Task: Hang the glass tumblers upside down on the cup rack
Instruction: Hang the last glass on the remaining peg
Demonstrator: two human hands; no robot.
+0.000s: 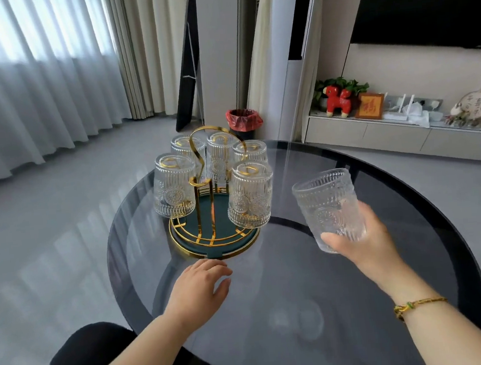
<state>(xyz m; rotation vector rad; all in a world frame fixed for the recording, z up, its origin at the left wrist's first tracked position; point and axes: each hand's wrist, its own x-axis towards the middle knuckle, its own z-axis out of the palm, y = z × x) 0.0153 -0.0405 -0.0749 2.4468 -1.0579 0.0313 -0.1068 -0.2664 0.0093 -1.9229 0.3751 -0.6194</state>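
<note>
A round table (360, 302) with a dark, smoky glass top carries the things. A rack (215, 242) with a gold wire frame and green round base stands on it near the far left edge. The left hand (201, 284) rests flat on the glass just before the rack's base.

The right hand (364, 244) covers the held tumbler's (327, 204) base; both forearms seem cut off by the lower edge.
</note>
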